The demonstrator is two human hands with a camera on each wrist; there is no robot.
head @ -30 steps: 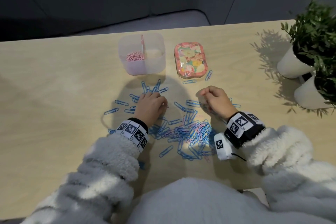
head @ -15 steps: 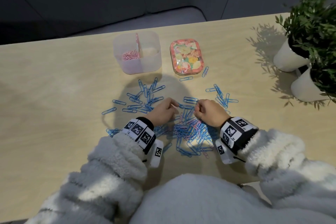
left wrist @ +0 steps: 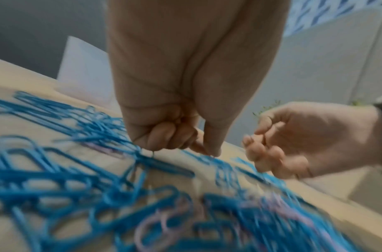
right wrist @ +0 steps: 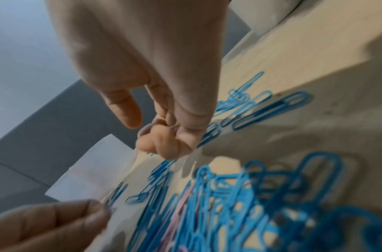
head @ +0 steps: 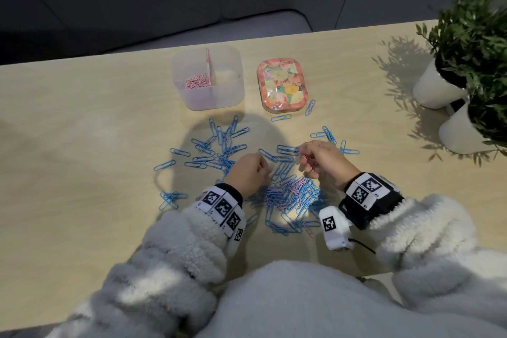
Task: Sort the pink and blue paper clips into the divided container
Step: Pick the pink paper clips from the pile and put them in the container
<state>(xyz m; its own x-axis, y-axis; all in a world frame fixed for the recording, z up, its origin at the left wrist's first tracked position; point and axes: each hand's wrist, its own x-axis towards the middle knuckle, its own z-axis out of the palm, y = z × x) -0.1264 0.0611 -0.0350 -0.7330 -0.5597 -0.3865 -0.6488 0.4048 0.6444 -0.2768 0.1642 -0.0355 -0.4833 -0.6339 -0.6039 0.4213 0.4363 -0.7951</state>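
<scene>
A clear divided container (head: 227, 96) stands at the back, with pink clips (head: 196, 81) in its left compartment. A mixed pile of blue and pink paper clips (head: 290, 195) lies between my wrists, and loose blue clips (head: 219, 145) are spread beyond it. My left hand (head: 252, 170) is curled at the pile's far edge. In the left wrist view its thumb and forefinger (left wrist: 209, 150) pinch together on the clips, and a thin wire end shows under the curled fingers. My right hand (head: 315, 159) hovers over the pile and holds pink clips (head: 307, 158) in curled fingers (right wrist: 164, 143).
A flowered tin (head: 282, 84) sits right of the container, with two blue clips beside it. Two white pots with green plants (head: 466, 63) stand at the right edge. The table's far edge runs just behind the container.
My right hand has lifted off the pile with pink clips in it and drawn away from the left hand. The left hand stays low at the pile's edge.
</scene>
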